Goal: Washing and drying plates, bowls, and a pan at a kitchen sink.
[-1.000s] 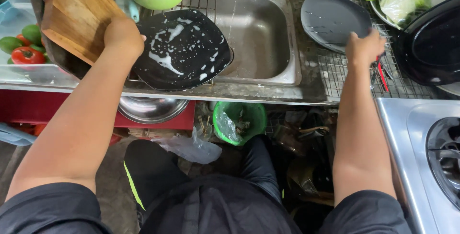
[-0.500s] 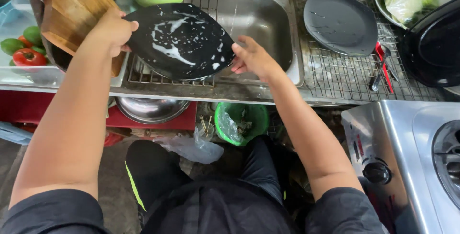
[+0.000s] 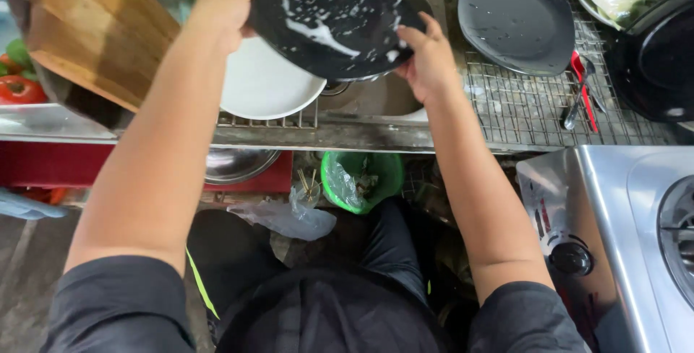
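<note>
Two hands, left hand (image 3: 224, 2) and right hand (image 3: 426, 56), each grip the soapy black plate (image 3: 329, 16) above a white plate (image 3: 267, 89).

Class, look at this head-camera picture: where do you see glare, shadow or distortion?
Head view: glare on the steel stove top; wet sheen on the soapy black plate held by the left hand and right hand; deep shadow under the counter; wide-angle stretching of the forearms.

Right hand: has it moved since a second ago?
Yes. The right hand left the clean dark plate on the wire rack and crossed leftward to the sink, where it grips the soapy black plate.
</note>
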